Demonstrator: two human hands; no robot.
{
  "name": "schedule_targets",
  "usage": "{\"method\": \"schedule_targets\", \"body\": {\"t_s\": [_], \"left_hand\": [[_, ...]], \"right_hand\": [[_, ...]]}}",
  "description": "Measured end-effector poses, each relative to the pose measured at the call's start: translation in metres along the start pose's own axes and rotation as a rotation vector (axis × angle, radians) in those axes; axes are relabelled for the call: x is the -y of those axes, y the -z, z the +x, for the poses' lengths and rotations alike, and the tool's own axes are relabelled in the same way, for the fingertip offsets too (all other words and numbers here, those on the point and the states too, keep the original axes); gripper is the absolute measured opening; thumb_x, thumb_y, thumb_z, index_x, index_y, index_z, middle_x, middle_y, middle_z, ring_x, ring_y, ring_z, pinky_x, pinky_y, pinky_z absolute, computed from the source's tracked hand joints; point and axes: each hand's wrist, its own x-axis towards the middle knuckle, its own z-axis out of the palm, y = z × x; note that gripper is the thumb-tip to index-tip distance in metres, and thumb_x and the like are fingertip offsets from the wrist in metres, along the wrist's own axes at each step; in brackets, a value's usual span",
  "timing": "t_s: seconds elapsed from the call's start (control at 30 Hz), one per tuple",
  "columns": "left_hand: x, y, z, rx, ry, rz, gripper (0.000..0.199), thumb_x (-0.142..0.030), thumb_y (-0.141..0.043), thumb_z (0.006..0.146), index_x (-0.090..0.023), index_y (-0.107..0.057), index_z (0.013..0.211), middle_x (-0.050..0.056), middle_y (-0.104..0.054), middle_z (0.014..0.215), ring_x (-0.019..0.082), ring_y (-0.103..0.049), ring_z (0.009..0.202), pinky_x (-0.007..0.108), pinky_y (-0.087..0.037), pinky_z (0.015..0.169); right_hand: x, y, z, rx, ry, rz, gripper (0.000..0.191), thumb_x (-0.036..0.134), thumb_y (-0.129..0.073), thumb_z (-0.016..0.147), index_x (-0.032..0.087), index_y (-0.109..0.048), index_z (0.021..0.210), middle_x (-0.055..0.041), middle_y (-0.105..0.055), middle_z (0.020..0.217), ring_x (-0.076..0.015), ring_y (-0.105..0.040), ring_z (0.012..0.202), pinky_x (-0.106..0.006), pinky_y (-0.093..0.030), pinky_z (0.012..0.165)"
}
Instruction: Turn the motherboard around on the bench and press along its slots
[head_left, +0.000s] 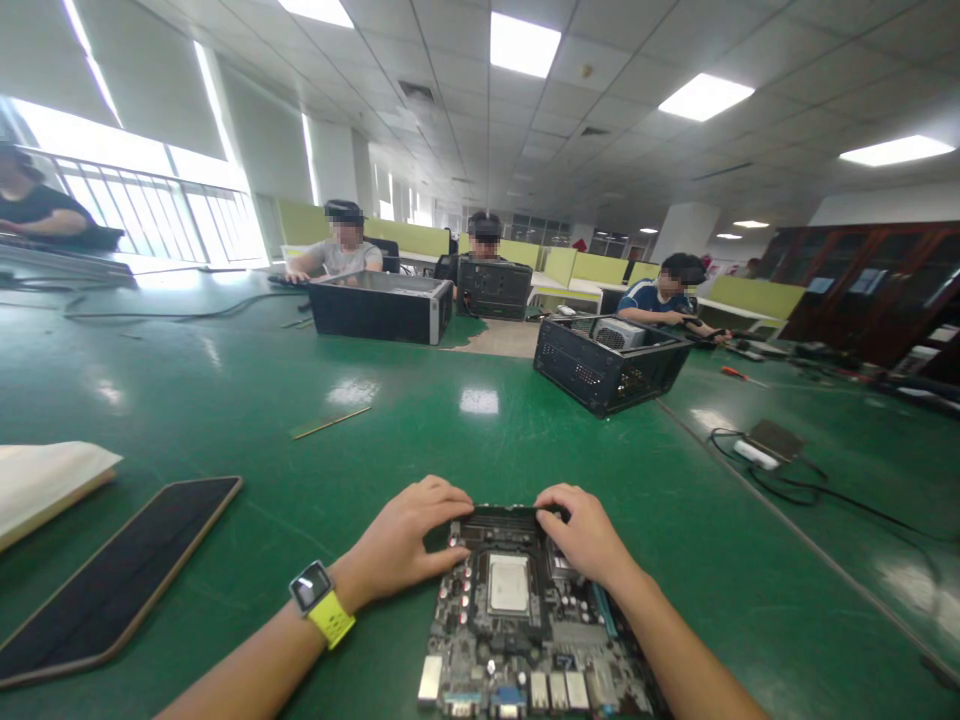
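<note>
A motherboard (pixel 525 640) lies on the green table in front of me, its ports toward me and a silver processor (pixel 510 584) in its socket. Along its far edge run dark memory slots (pixel 502 516); whether a memory stick sits in them I cannot tell. My left hand (pixel 409 535) grips the far left corner, forefinger at the end of the slots and thumb against the left edge. At the far right corner, my right hand (pixel 581 530) has thumb and forefinger closed at the other end of the slots. A watch with a yellow-green strap (pixel 330 618) is on my left wrist.
A dark tablet-like slab (pixel 112 580) and a paper stack (pixel 52 485) are at left. Beyond lie a thin stick (pixel 332 423), computer cases (pixel 379 308) (pixel 607 365), a screwdriver (pixel 742 376) and a cabled white adapter (pixel 756 455). Several people sit around the tables.
</note>
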Motion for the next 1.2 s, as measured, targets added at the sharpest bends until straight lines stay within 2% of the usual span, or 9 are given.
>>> {"method": "schedule_targets", "body": {"t_s": [0.37, 1.2], "left_hand": [[0.0021, -0.0019, -0.0014, -0.047, 0.010, -0.034, 0.026, -0.029, -0.066, 0.080, -0.022, -0.065, 0.105, 0.008, -0.065, 0.106, 0.023, -0.057, 0.098, 0.040, -0.049, 0.086], [0.0025, -0.0014, -0.0017, -0.049, 0.032, 0.001, 0.027, -0.030, -0.068, 0.079, -0.022, -0.065, 0.104, 0.006, -0.065, 0.103, 0.023, -0.057, 0.096, 0.039, -0.049, 0.085]], "right_hand": [[0.0017, 0.0009, -0.0006, 0.038, -0.004, -0.028, 0.017, 0.020, -0.054, 0.078, 0.021, -0.070, 0.083, -0.0023, -0.069, 0.091, -0.0181, -0.058, 0.090, -0.030, -0.041, 0.084], [0.0033, 0.0011, -0.0007, 0.047, -0.004, -0.043, 0.017, 0.025, -0.053, 0.083, 0.021, -0.070, 0.085, -0.0022, -0.069, 0.090, -0.0176, -0.058, 0.088, -0.029, -0.040, 0.083]]}}
